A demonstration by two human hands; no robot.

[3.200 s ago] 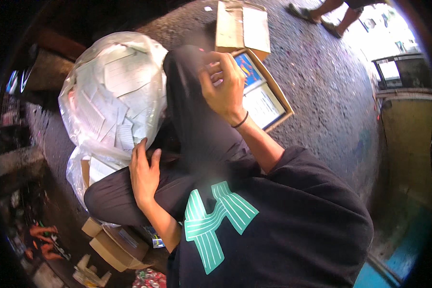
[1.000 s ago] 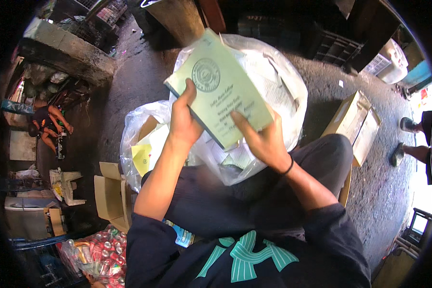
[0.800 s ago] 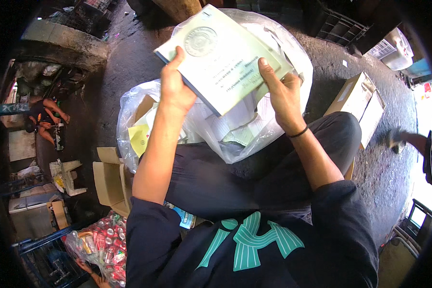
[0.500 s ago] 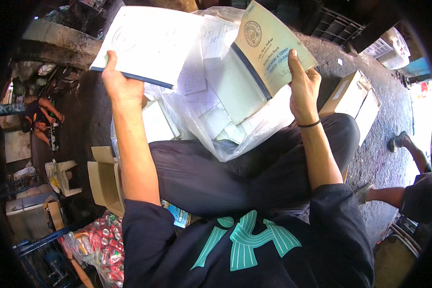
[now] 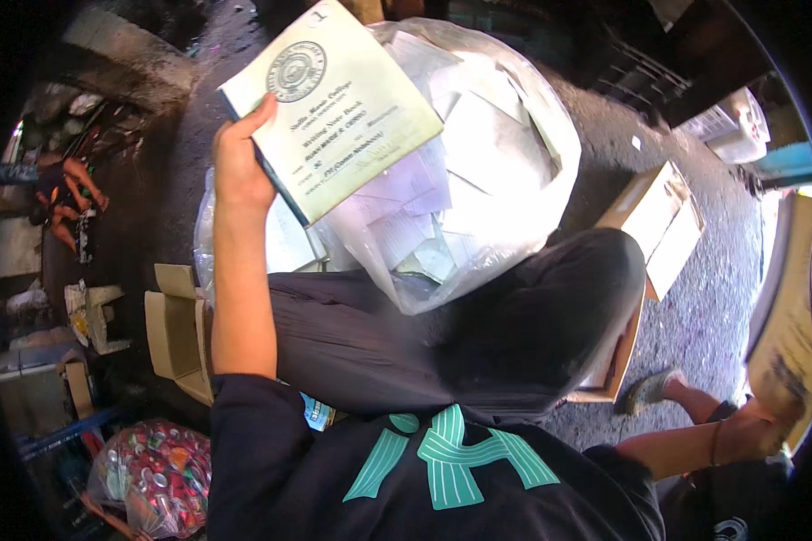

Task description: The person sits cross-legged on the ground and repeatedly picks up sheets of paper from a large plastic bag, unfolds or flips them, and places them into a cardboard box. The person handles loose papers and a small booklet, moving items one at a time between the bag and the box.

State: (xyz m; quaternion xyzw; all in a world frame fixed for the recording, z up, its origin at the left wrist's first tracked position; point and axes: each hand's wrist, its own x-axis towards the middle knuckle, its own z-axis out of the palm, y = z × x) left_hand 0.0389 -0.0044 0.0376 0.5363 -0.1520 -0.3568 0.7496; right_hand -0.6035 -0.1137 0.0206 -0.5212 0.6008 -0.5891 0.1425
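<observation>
My left hand (image 5: 236,167) is raised at the upper left and grips a pale green notebook (image 5: 338,104) with a round emblem on its cover, held by its left edge. The notebook hangs over a large clear plastic bag (image 5: 505,180) stuffed with white papers, which rests against my dark trousers (image 5: 397,334). My right arm stretches out to the lower right with a dark band on the wrist. My right hand (image 5: 771,410) is blurred near the frame's edge, and whether it holds anything is not clear.
An open cardboard box (image 5: 663,225) lies on the rough ground to the right of the bag. A sandalled foot (image 5: 645,392) shows beside my right arm. Small folded cartons (image 5: 176,329) and a bag of cans (image 5: 158,473) sit at the lower left.
The notebook, split open between both hands half a second ago, is now only in my left hand. My right hand has left it and swung out to the lower right.
</observation>
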